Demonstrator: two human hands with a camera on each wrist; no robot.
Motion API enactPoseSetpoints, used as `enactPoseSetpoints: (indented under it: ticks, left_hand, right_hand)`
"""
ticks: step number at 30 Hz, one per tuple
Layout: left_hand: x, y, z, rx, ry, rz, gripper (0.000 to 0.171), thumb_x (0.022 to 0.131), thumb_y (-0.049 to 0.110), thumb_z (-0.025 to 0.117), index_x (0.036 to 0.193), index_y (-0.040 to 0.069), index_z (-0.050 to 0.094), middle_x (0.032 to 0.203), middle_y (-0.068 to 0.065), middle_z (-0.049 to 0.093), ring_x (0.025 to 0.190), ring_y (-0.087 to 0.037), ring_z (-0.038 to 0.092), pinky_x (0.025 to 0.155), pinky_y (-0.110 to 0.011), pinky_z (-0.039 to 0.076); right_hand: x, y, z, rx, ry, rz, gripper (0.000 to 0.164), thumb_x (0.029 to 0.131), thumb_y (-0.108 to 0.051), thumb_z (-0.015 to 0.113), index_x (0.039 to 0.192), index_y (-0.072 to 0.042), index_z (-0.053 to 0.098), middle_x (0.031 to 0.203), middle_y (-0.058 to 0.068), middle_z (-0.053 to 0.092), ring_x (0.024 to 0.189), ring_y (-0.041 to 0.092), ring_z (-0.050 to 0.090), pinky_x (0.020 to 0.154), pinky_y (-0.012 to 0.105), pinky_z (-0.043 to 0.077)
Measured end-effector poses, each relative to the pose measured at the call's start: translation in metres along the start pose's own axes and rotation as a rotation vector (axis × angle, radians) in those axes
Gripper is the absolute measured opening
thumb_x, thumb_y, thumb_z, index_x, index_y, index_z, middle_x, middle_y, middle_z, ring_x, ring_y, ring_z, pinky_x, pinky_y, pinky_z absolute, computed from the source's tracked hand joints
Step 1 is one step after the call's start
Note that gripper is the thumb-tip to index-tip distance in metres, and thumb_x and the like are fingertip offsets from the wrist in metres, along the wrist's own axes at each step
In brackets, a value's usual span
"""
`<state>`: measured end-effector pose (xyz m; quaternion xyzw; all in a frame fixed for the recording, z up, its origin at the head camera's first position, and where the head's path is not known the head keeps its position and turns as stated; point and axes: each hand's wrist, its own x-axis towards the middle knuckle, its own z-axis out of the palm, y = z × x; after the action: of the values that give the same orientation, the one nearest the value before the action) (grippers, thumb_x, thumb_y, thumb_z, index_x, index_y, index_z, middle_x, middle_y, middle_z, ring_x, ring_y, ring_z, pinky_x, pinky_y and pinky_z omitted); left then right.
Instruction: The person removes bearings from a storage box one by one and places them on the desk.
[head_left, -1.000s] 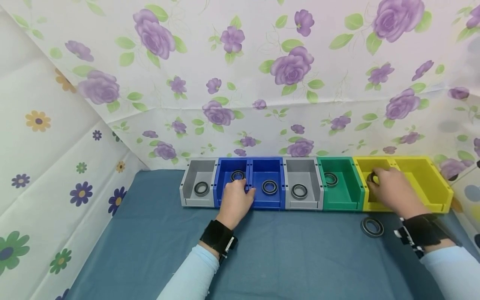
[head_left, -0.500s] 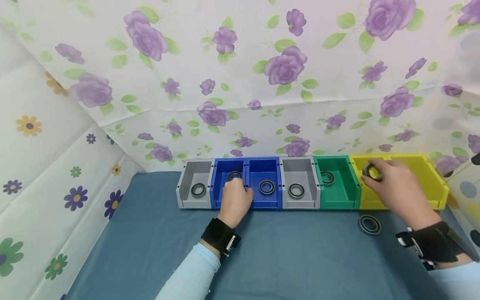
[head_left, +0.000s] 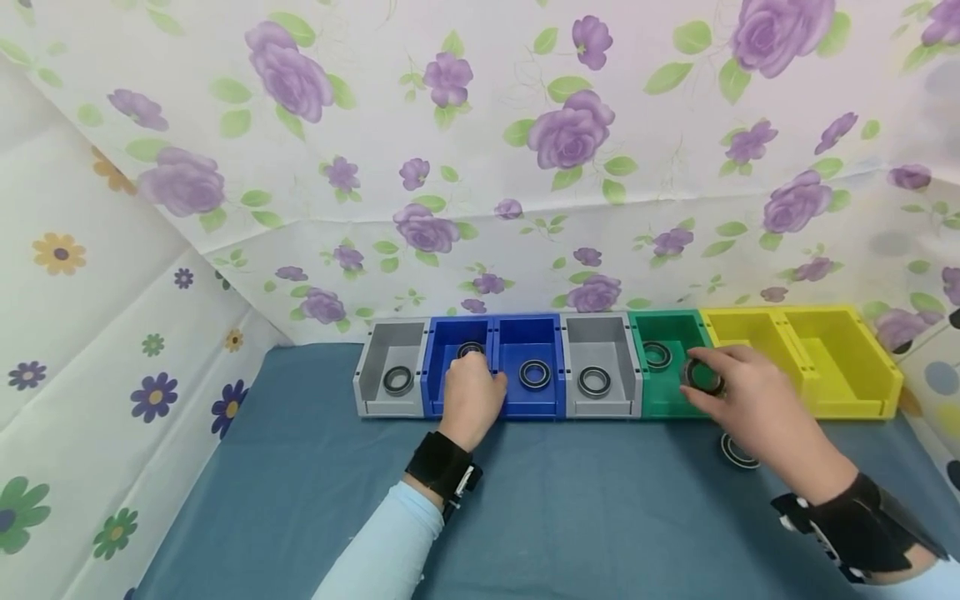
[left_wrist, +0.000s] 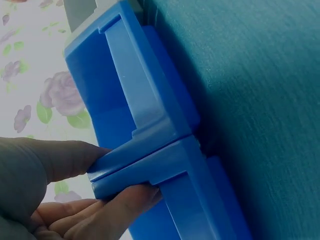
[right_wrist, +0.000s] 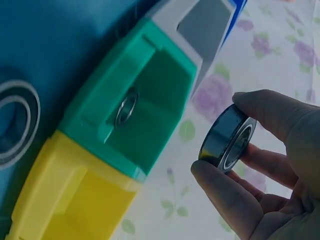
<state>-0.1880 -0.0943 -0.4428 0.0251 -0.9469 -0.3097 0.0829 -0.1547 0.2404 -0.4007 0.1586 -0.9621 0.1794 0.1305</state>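
Observation:
My right hand (head_left: 765,404) pinches a ball bearing (right_wrist: 227,137) by its outer edge, above the right part of the green bin (right_wrist: 165,75). Another bearing (head_left: 657,356) lies inside that bin. On the cloth in front, a loose bearing (head_left: 738,452) is partly hidden by my right hand. My left hand (head_left: 472,398) grips the adjoining side walls of the two blue bins (left_wrist: 142,155), thumb on one side and fingers on the other. The left blue bin holds a bearing (head_left: 470,348), partly covered by that hand; the right one holds a bearing (head_left: 535,375) too.
Grey bins stand at the row's left end (head_left: 392,346) and between blue and green (head_left: 600,342), each with a bearing inside. Two joined yellow bins (head_left: 832,350) form the right end. Blue cloth (head_left: 585,517) covers the table; a flowered sheet (head_left: 487,167) hangs behind.
My right hand has lifted the bearing out of the left yellow bin and carried it left over the green bin. The left hand keeps its grip on the blue bins.

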Motion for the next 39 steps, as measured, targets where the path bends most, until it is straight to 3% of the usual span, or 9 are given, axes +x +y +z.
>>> enactPoseSetpoints:
  ticks: [6,12,19,32,39]
  left_hand:
    - [0.001,-0.003,0.0,-0.086,-0.018,-0.005,0.023,0.085,0.015,0.064,0.068,0.008,0.051,0.055,0.003,0.034,0.041,-0.01,0.042,0.035,-0.023,0.032]
    - [0.002,-0.006,-0.001,-0.109,-0.023,0.004,0.025,0.084,0.015,0.065,0.069,0.007,0.046,0.057,0.005,0.026,0.04,-0.01,0.035,0.036,-0.023,0.026]
    - [0.001,-0.007,-0.001,-0.116,-0.031,-0.011,0.026,0.084,0.016,0.065,0.069,0.009,0.045,0.057,0.005,0.026,0.04,-0.009,0.033,0.036,-0.022,0.025]
    - [0.003,-0.007,-0.002,-0.108,-0.041,-0.008,0.021,0.084,0.016,0.066,0.073,0.006,0.051,0.058,0.005,0.03,0.041,-0.009,0.038,0.036,-0.022,0.027]
    - [0.004,-0.007,-0.003,-0.106,-0.04,-0.003,0.02,0.084,0.018,0.066,0.074,0.007,0.052,0.057,0.005,0.033,0.041,-0.009,0.041,0.036,-0.022,0.029]
  right_hand:
    - [-0.011,-0.006,0.014,0.013,-0.023,-0.034,0.047,0.073,-0.028,0.077,0.112,-0.004,0.063,0.098,0.015,0.059,0.083,0.026,0.056,0.058,0.035,0.05]
    - [-0.019,-0.006,0.029,0.005,-0.075,-0.037,0.046,0.07,-0.027,0.079,0.109,-0.006,0.065,0.093,0.011,0.06,0.079,0.024,0.056,0.06,0.035,0.049]
    - [-0.031,-0.001,0.045,0.005,-0.144,-0.018,0.049,0.069,-0.029,0.08,0.109,-0.005,0.065,0.092,0.01,0.058,0.076,0.02,0.055,0.058,0.032,0.048]
    - [-0.038,0.006,0.061,0.007,-0.259,0.042,0.049,0.071,-0.029,0.079,0.11,-0.004,0.065,0.098,0.012,0.06,0.087,0.026,0.057,0.068,0.043,0.049]
    - [-0.038,0.008,0.063,0.001,-0.288,0.063,0.047,0.07,-0.027,0.08,0.108,-0.004,0.065,0.094,0.011,0.058,0.081,0.022,0.057,0.063,0.039,0.049]
